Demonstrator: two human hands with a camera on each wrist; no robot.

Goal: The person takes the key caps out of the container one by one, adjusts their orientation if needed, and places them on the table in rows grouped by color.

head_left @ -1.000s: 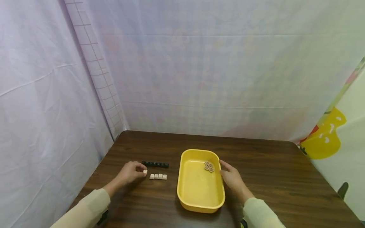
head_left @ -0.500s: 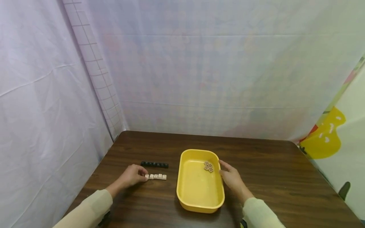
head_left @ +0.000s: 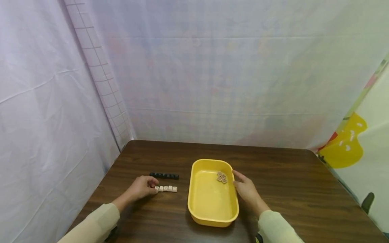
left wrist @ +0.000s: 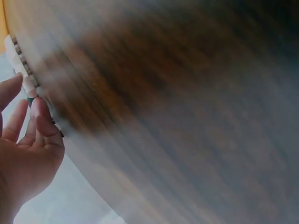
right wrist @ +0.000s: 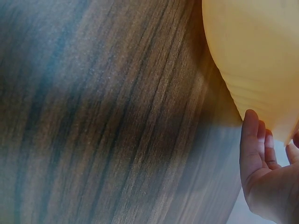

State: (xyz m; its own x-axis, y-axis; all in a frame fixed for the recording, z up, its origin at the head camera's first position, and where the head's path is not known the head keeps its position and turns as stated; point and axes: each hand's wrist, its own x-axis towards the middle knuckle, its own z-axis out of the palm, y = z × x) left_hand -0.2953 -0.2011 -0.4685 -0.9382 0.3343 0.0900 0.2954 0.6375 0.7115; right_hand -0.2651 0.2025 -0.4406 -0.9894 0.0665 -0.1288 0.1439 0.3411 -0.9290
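On the table's left side, my left hand pinches the leftmost small white keycap between thumb and fingertips. It stands at the end of a row of white keycaps. In the left wrist view, the fingers are bent at the end of that row. Behind it runs a row of black keycaps. My right hand holds the right side of a yellow tray, thumb at the rim, fingers along the outer wall. Several wooden tiles lie inside the tray near its right wall.
The brown wood-grain table reaches back to a hanging white curtain. Another pale curtain hangs along the left side. At the right edge is a pale cloth with a yellow print.
The left hand has lowered the white keycap and set it against the left end of the white row. The right hand and tray keep their place.
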